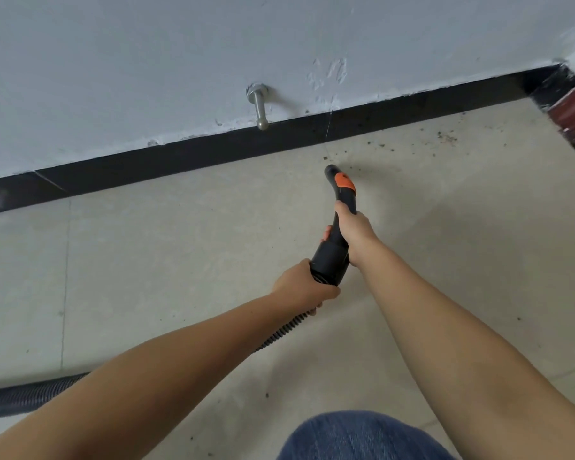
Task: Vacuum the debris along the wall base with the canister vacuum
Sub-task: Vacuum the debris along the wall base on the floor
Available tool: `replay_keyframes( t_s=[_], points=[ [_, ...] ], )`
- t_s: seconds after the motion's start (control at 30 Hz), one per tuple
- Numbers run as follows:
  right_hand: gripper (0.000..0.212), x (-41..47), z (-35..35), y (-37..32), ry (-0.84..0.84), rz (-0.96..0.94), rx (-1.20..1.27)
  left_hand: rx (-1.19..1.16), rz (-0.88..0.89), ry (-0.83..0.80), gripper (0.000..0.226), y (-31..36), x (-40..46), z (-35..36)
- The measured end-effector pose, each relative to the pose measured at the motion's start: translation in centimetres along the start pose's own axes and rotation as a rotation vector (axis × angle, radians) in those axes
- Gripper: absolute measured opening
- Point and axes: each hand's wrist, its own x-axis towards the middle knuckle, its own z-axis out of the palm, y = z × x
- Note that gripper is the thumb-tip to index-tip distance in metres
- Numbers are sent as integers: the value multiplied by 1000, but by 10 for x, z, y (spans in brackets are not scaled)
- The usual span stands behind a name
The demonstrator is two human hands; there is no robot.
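Tiled floor (180, 260), vacuum nozzle (337, 207) in both hands

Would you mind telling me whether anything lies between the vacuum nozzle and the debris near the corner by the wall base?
Nothing visible does. From the nozzle to the debris toward the corner there is only bare floor tile with scattered specks. The metal door stop sits on the wall to the left, off that path.
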Motion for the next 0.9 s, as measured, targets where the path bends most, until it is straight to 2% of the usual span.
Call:
replay_keyframes(
  t_s=[0.47,0.6,0.9],
  points=[
    [29,40,-11,-32,-100,40,-86,-8,-66,97,36,33,24,13],
    [31,35,-8,-42,-102,71,-123,-12,-98,60,37,45,17,4],
    [41,19,45,-77,-202,152,-229,-124,-149,83,31,62,5,-46]
  ],
)
